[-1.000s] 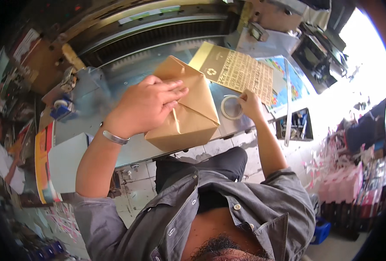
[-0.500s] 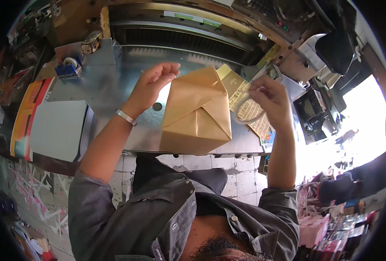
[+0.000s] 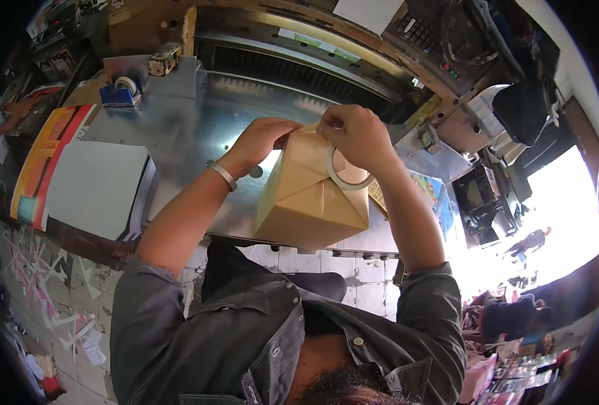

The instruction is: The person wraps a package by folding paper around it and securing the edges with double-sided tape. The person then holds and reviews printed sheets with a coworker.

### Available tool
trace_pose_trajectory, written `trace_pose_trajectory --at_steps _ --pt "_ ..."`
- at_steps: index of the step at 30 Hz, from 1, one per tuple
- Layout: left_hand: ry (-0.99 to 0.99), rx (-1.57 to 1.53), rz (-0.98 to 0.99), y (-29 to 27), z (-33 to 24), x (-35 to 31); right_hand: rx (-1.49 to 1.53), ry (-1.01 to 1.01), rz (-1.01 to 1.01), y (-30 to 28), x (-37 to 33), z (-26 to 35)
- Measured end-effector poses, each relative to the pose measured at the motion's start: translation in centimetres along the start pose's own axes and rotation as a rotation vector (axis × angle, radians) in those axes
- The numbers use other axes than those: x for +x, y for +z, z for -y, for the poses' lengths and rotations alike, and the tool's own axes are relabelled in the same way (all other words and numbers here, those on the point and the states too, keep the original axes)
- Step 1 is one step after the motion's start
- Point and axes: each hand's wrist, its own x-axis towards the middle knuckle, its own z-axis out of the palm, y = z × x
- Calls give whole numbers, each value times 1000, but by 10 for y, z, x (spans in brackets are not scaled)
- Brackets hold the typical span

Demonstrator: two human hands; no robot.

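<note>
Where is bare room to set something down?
The table is bare between paper stack, dispenser and left hand, and beyond that hand toward the slot. Crowded: the parcel, with right hand and tape roll, and rightward, the sheets.

Metal desk (image 3: 185,131) loaded from end to end!
And there's the brown-paper parcel (image 3: 309,212) right at the near edge, a gold printed sheet (image 3: 378,197) peeking out just beside it, a bluish patterned sheet (image 3: 429,183) further right; over on the left, a thick white paper stack (image 3: 97,179) against an orange-and-red sheet (image 3: 51,158), with the blue tape dispenser (image 3: 118,98) behind, and below, paper strips (image 3: 60,314) strewn across the tiled floor (image 3: 368,290)!
</note>
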Motion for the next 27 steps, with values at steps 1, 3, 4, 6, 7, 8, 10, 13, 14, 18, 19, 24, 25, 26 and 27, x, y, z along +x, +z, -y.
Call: trace_pose_trajectory --at_steps 1,3,4,6,7,8,10,13,14,18,19,24,25,26,27 --pt "-14 -9 -5 -1 0 0 -1 0 -1 2 2 -2" --pt "-17 -6 -2 -2 0 1 -22 21 16 5 4 -4" --pt "-21 -4 1 -3 0 1 -22 24 15 6 4 -3" --pt "-11 6 -8 -2 1 2 -23 39 -22 7 4 0" --pt "1 16 -20 -2 1 2 -23 41 -22 8 4 -1" --pt "0 16 -18 -2 1 3 -27 36 -22 9 5 -3" --pt "-18 106 -20 -2 2 6 -23 34 -25 11 7 -7" --pt "0 193 -49 1 1 9 -34 34 -33 11 9 -9" --pt "-1 196 -44 1 1 9 -51 16 -37 12 10 -10" --pt "49 268 -53 -1 2 10 -156 11 -24 7 11 -3" --pt "57 280 -68 0 2 10 -155 12 -26 3 11 -1" --pt "59 303 -78 2 1 9 -213 55 -15 -10 11 -1" --pt "61 309 -82 2 0 9 -212 56 -15 -9 11 -1" --pt "61 310 -81 2 0 9 -225 52 -27 -8 12 -1" --pt "65 288 -75 2 0 10 -239 49 -38 -7 13 -1"
